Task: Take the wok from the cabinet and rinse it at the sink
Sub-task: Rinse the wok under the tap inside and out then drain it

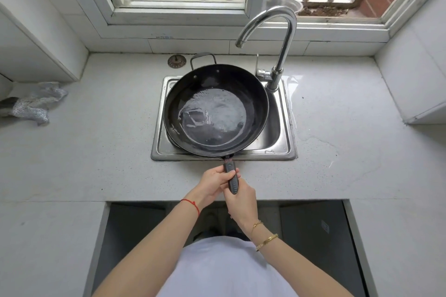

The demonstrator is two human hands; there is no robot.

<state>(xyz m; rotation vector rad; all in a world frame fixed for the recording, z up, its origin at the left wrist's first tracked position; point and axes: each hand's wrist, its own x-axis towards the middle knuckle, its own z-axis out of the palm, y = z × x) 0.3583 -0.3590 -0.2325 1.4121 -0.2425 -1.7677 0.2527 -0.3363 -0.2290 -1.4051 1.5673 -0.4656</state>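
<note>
A black wok sits over the steel sink, covering most of the basin, with a pool of water in its bottom. Its long dark handle points toward me over the counter's front. My left hand grips the handle from the left, and my right hand grips it just behind, nearer me. A small loop handle sticks out at the wok's far rim. The chrome faucet arches over the far right of the sink; no stream shows at its spout.
A crumpled grey cloth lies on the white counter at the left. A sink strainer rests behind the sink. Water is spilled on the counter right of the sink. A metal bowl stands on the window sill.
</note>
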